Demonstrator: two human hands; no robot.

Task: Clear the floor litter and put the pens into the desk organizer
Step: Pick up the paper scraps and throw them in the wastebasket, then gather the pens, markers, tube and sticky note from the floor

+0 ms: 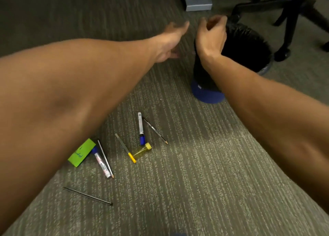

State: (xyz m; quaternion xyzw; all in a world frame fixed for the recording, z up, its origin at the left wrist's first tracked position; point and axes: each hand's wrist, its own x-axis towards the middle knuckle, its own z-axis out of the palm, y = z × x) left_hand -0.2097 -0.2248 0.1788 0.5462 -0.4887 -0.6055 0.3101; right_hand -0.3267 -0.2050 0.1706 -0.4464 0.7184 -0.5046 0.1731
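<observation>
Several pens and pencils lie on the grey carpet: a blue-capped marker point(141, 128), a dark pencil point(154, 131), a yellow-tipped pen point(125, 148), a white marker point(101, 162) beside a thin pencil point(106, 160), and a thin black rod point(87, 195). A small yellow vial point(142, 151) and a green pad point(81, 153) lie among them. Both arms reach past them to a blue bin point(208, 95) with a black liner point(249, 45). My left hand point(170, 39) is blurred, with spread fingers holding nothing, left of the bin. My right hand point(211, 38) curls its fingers at the liner's rim.
A black office chair base point(288, 9) stands just behind the bin at the top right. A grey metal desk foot point(198, 3) stands at the top centre. Striped carpet point(195, 182) runs around the scattered items.
</observation>
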